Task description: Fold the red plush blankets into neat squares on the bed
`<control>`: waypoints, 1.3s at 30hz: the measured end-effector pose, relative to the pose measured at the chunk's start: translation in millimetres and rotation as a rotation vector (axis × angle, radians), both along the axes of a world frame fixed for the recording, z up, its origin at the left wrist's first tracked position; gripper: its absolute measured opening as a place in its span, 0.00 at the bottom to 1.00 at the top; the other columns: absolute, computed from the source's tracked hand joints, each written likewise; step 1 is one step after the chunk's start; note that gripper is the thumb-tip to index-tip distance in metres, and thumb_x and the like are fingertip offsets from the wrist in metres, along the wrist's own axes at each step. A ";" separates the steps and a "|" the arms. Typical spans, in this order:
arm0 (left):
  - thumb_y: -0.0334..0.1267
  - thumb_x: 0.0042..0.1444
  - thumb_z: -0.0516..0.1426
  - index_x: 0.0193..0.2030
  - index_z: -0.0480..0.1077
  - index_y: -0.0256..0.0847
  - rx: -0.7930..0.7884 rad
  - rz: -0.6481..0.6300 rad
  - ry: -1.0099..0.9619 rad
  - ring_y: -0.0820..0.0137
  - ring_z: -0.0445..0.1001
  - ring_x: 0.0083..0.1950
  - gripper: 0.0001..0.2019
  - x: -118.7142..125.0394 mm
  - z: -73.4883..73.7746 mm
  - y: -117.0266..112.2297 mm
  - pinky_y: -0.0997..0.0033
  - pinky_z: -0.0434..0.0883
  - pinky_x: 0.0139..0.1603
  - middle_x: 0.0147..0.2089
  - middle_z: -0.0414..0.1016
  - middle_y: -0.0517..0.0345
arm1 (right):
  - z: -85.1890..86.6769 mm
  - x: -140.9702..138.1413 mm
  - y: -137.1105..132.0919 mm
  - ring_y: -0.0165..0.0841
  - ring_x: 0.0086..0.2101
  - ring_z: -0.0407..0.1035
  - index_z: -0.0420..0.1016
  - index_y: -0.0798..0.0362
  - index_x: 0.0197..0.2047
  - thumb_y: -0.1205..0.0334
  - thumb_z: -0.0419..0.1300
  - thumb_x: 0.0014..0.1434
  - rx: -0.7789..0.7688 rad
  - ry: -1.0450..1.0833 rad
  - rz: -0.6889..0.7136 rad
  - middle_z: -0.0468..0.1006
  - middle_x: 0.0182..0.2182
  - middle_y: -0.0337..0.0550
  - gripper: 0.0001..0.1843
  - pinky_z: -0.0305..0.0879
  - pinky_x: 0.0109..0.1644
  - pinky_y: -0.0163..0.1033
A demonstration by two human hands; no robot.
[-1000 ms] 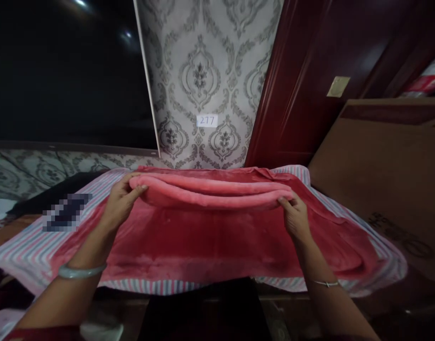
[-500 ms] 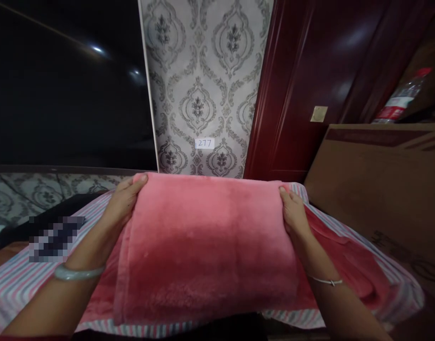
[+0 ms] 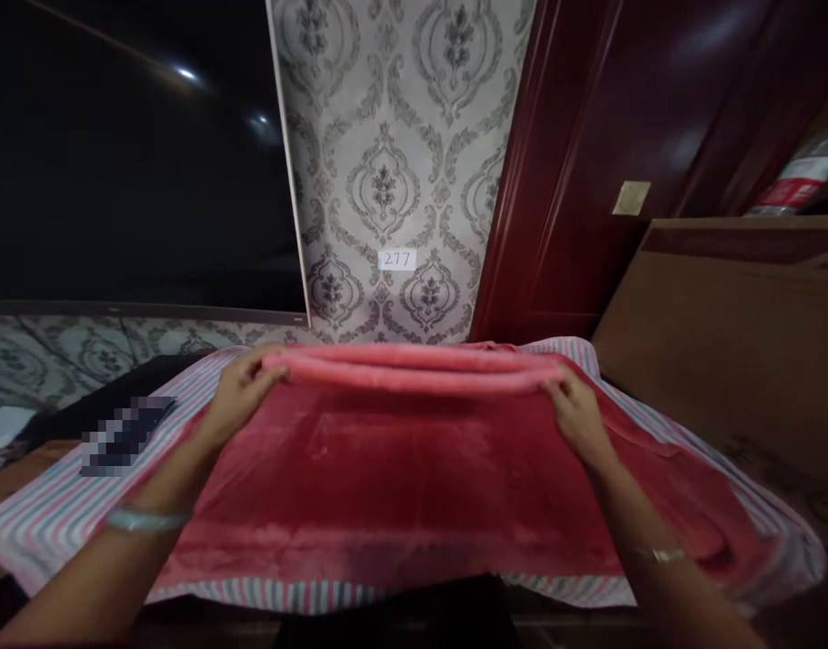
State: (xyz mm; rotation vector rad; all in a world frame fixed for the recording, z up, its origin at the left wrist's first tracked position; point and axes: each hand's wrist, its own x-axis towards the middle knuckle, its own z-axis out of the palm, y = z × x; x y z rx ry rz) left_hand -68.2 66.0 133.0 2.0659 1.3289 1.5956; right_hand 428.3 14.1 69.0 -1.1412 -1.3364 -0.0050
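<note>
A pink-red folded plush blanket (image 3: 414,371) is stretched sideways between my two hands, lifted near the far edge of the table. My left hand (image 3: 247,389) pinches its left corner, thumb towards me. At the right corner, my right hand (image 3: 576,410) grips it the same way. Seen edge-on, the held part shows two thick layers with a narrow gap. Beneath it a darker red plush cloth (image 3: 414,478) lies spread out; whether it is one piece with the held part I cannot tell. A striped cloth (image 3: 41,523) lies under the red one.
A large cardboard box (image 3: 731,351) stands at the right, with a bottle (image 3: 802,180) above it. A blurred-out dark object (image 3: 130,437) rests on the striped cloth at the left. Behind are a black screen (image 3: 136,162), patterned wallpaper and a dark red door (image 3: 576,162).
The blanket hung down towards me as a broad panel; now its held part is edge-on and bunched between my hands, uncovering the red cloth below. My hands are slightly lower, and the view has shifted.
</note>
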 end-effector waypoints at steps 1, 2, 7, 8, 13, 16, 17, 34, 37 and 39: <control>0.59 0.55 0.60 0.44 0.77 0.45 -0.007 -0.026 0.072 0.57 0.80 0.47 0.21 -8.8 -26.9 -5.6 0.60 0.78 0.50 0.41 0.83 0.54 | -29.1 1.2 -14.0 0.43 0.44 0.76 0.80 0.49 0.43 0.38 0.58 0.61 -0.067 -0.040 0.027 0.83 0.40 0.47 0.24 0.72 0.52 0.48; 0.57 0.58 0.58 0.44 0.77 0.45 -0.009 -0.058 0.166 0.58 0.80 0.48 0.19 -17.3 -56.1 -11.7 0.60 0.78 0.52 0.43 0.84 0.53 | -58.4 1.1 -28.5 0.43 0.45 0.77 0.81 0.49 0.43 0.36 0.58 0.61 -0.136 -0.061 0.063 0.83 0.41 0.49 0.25 0.72 0.53 0.48; 0.46 0.62 0.54 0.46 0.76 0.44 -0.006 -0.148 0.409 0.60 0.82 0.52 0.14 -39.4 -174.4 -49.4 0.59 0.78 0.54 0.50 0.84 0.49 | -150.3 -13.4 -86.3 0.45 0.52 0.76 0.82 0.48 0.49 0.33 0.58 0.61 -0.444 0.014 0.204 0.83 0.51 0.54 0.29 0.70 0.61 0.51; 0.45 0.62 0.54 0.47 0.76 0.44 -0.018 -0.128 0.408 0.60 0.81 0.54 0.14 -39.3 -184.7 -56.4 0.58 0.78 0.56 0.52 0.83 0.48 | -153.7 -15.5 -92.1 0.46 0.54 0.75 0.82 0.48 0.50 0.34 0.60 0.59 -0.471 0.059 0.208 0.82 0.52 0.54 0.29 0.67 0.63 0.53; 0.45 0.60 0.55 0.47 0.77 0.46 -0.079 -0.151 0.361 0.56 0.78 0.58 0.14 -39.9 -178.6 -73.4 0.51 0.75 0.60 0.58 0.80 0.48 | -128.9 -4.1 -104.7 0.47 0.58 0.73 0.83 0.48 0.48 0.46 0.66 0.54 -0.570 0.184 0.308 0.82 0.54 0.51 0.22 0.65 0.65 0.57; 0.48 0.62 0.54 0.49 0.78 0.49 -0.100 -0.105 0.314 0.55 0.76 0.62 0.16 -35.1 -155.1 -73.3 0.47 0.70 0.66 0.57 0.81 0.51 | -102.1 -2.6 -108.1 0.45 0.55 0.75 0.82 0.48 0.50 0.48 0.62 0.58 -0.543 0.155 0.181 0.83 0.53 0.49 0.21 0.66 0.64 0.57; 0.48 0.64 0.53 0.51 0.78 0.49 -0.095 -0.064 0.310 0.55 0.74 0.64 0.17 -27.6 -146.9 -72.5 0.47 0.67 0.68 0.57 0.81 0.51 | -93.1 -8.5 -106.5 0.45 0.56 0.74 0.81 0.48 0.53 0.48 0.61 0.60 -0.514 0.105 0.135 0.82 0.54 0.49 0.22 0.65 0.64 0.57; 0.53 0.69 0.48 0.76 0.55 0.44 -0.268 0.026 0.964 0.47 0.45 0.80 0.32 133.5 -160.5 -48.3 0.30 0.46 0.75 0.79 0.49 0.39 | -110.3 -160.4 -44.8 0.47 0.74 0.43 0.56 0.39 0.75 0.51 0.47 0.74 -0.657 -0.947 0.060 0.52 0.75 0.38 0.29 0.44 0.73 0.65; 0.54 0.69 0.48 0.76 0.55 0.44 -0.246 0.022 0.963 0.47 0.46 0.80 0.32 131.4 -161.7 -48.2 0.31 0.48 0.74 0.79 0.49 0.39 | -110.5 -159.2 -44.0 0.48 0.73 0.44 0.57 0.39 0.75 0.51 0.47 0.74 -0.646 -0.946 0.066 0.52 0.75 0.38 0.29 0.44 0.73 0.65; 0.54 0.69 0.47 0.76 0.56 0.44 -0.234 0.031 0.961 0.47 0.47 0.79 0.32 131.4 -161.1 -48.2 0.30 0.48 0.74 0.79 0.49 0.39 | -109.1 -156.8 -43.7 0.48 0.73 0.45 0.57 0.39 0.75 0.51 0.47 0.73 -0.646 -0.945 0.076 0.53 0.75 0.39 0.29 0.45 0.73 0.65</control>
